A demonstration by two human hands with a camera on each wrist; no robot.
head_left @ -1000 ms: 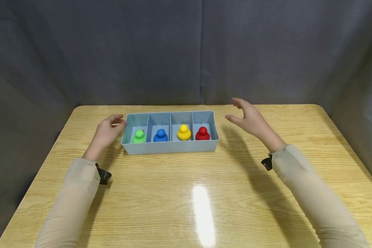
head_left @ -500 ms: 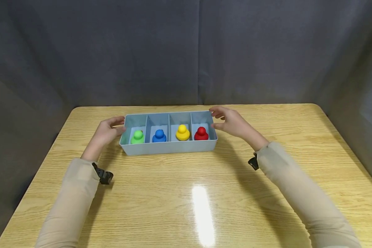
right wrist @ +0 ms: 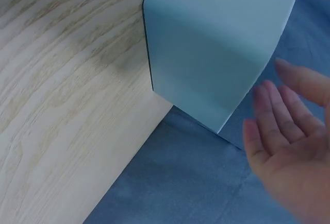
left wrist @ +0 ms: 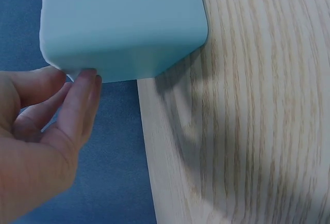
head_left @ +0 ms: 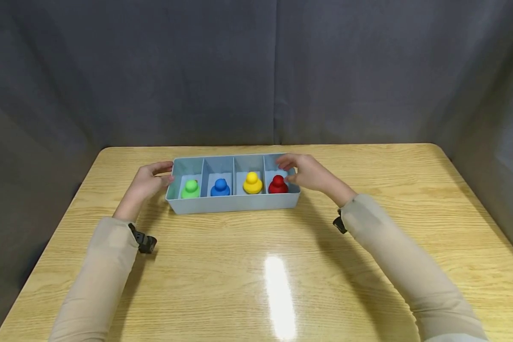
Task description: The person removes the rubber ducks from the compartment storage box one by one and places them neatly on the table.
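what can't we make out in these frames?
- Right hand contact with the red piece: head view, the fingers cover the gap; right wrist view shows only the tray outer wall.
- Tray contents: hidden by its walls in both wrist views.
- Left hand fingertips: head view, too small to tell touch; left wrist view shows one finger at the tray corner.

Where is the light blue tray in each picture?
Head view: the tray sits mid-table, between both hands, with four coloured toys inside.
Left wrist view: its end wall fills the top left.
Right wrist view: its other end wall fills the top right.
Shared landmark: the wooden table.
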